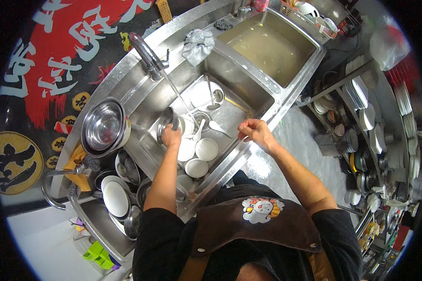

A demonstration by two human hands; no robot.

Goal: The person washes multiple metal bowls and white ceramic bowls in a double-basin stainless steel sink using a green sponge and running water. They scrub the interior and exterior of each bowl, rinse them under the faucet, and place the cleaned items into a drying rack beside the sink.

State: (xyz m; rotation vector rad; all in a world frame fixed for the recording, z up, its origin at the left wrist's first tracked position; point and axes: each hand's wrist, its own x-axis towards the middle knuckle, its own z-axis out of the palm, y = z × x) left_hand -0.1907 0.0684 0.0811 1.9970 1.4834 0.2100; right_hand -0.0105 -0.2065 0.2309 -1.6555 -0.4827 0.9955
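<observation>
My left hand (171, 135) grips the rim of a metal bowl (164, 123), which is tilted at the left side of the middle sink basin. Over that basin's front edge, my right hand (254, 132) is held with bent fingers and nothing visible in it. Water runs from the faucet (146, 52) into the basin, where a small metal strainer or bowl (201, 121) sits. White spoons (218, 128), small white bowls (206, 149), a white dish (200, 93) and metal ladles (217, 96) lie about it. A yellowish stick (237, 106) rests along the basin floor.
Cloudy water fills the far right basin (272, 49). A grey cloth (198, 45) hangs over the divider. Nested metal bowls (103, 124) stand on the left ledge, above a left basin (103, 224) piled with white plates (116, 200). Shelves of dishes (355, 93) stand at right.
</observation>
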